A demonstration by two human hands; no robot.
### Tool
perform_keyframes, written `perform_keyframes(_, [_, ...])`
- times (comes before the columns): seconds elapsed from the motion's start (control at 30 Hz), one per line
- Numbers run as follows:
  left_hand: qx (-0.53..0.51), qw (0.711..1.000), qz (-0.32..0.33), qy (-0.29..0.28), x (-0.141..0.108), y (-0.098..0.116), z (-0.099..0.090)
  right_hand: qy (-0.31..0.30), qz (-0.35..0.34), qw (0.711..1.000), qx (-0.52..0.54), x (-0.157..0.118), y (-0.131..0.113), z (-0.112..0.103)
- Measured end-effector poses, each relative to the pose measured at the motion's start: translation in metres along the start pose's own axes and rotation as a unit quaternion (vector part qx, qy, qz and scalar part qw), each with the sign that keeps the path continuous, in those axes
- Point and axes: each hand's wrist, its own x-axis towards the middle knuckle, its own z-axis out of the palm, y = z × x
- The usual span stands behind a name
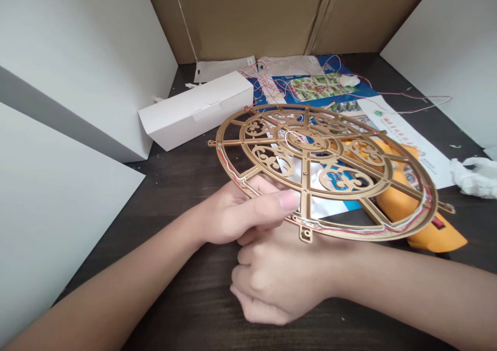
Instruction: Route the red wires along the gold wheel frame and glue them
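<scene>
A round gold openwork frame (305,195) hangs tilted above the table, with red and white wires running in its rim and a white wire loop near its hub. My left hand (240,211) grips the near left part of the rim, thumb on top and fingers underneath. Just below the rim, my right hand (283,278) is closed, its fingers curled under and close to my left fingers. Whatever it may hold is hidden.
A long white box (202,110) lies behind on the dark table (171,185). Tangled red and white wires cover printed sheets (411,139). An orange item (438,234) sits under the frame's right side. Crumpled white tissue (476,177) is at right; large white panels (77,56) stand at the sides.
</scene>
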Motion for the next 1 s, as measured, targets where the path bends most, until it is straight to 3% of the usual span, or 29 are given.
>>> perform_keyframes(0.33, [-0.006, 1.000, -0.025, 0.017, 0.000, 0.003, 0.003, 0.075, 0.014, 0.997, -0.008, -0.001, -0.001, 0.009])
perform_keyframes(0.57, [0.032, 0.999, -0.017, 0.017, -0.001, 0.002, 0.001, 0.048, 0.000, 0.999, 0.000, -0.002, 0.001, 0.008])
perform_keyframes(0.73, [0.047, 0.999, -0.009, 0.026, 0.001, 0.002, 0.000, 0.103, 0.015, 0.994, 0.019, -0.005, 0.002, 0.013])
perform_keyframes(0.9, [0.020, 0.997, 0.055, 0.048, 0.004, 0.000, 0.002, 0.166, 0.062, 0.960, 0.217, -0.009, 0.006, 0.003])
perform_keyframes(1.0, [0.010, 0.997, 0.062, 0.043, 0.005, 0.001, 0.002, 0.151, 0.084, 0.920, 0.350, -0.011, 0.008, -0.005])
